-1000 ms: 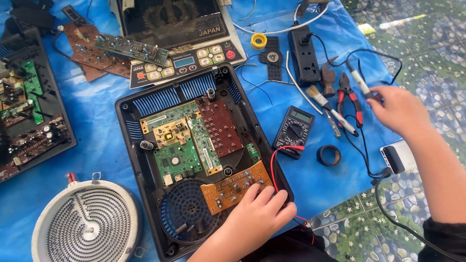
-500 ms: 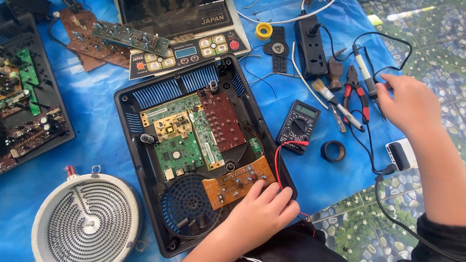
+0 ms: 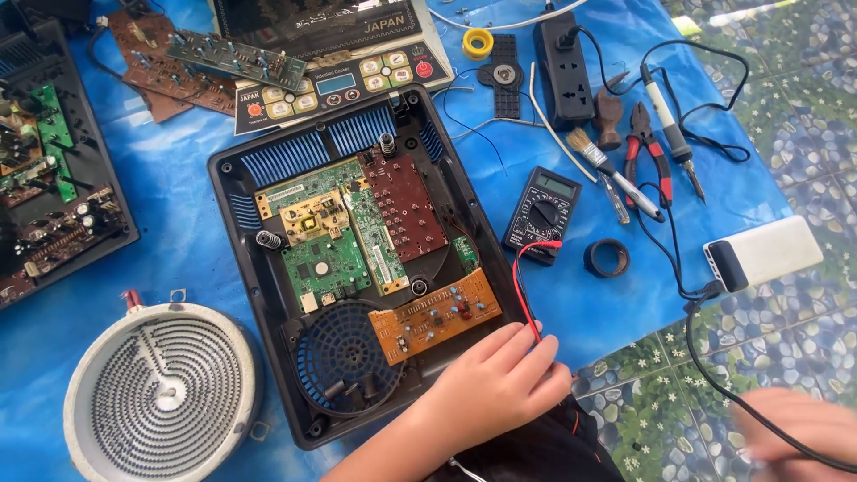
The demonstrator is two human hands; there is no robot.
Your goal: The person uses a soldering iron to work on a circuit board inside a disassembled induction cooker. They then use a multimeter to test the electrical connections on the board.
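Observation:
An opened black induction cooker housing [image 3: 239, 192] lies on a blue sheet, showing green [image 3: 323, 264], dark red [image 3: 403, 207] and orange circuit boards [image 3: 436, 316] and a round fan [image 3: 344, 359]. My left hand [image 3: 500, 384] rests on the housing's near right corner, fingers lying over the red probe lead [image 3: 520, 284] of a black multimeter [image 3: 541, 211]. My right hand [image 3: 794, 433] is a blur at the bottom right over the patterned floor, under a black cable [image 3: 714, 361]. I cannot see whether it holds anything.
A round heating coil [image 3: 161, 393] lies at the lower left. Another opened unit [image 3: 54, 187] sits at the left edge. To the right lie a brush [image 3: 609, 171], red pliers [image 3: 647, 147], a soldering iron [image 3: 668, 112], a tape ring [image 3: 607, 259], a power strip [image 3: 564, 62] and a white power bank [image 3: 763, 252].
My right hand has pulled back from the tools at the right to the bottom right corner. The left hand has stayed on the housing's corner.

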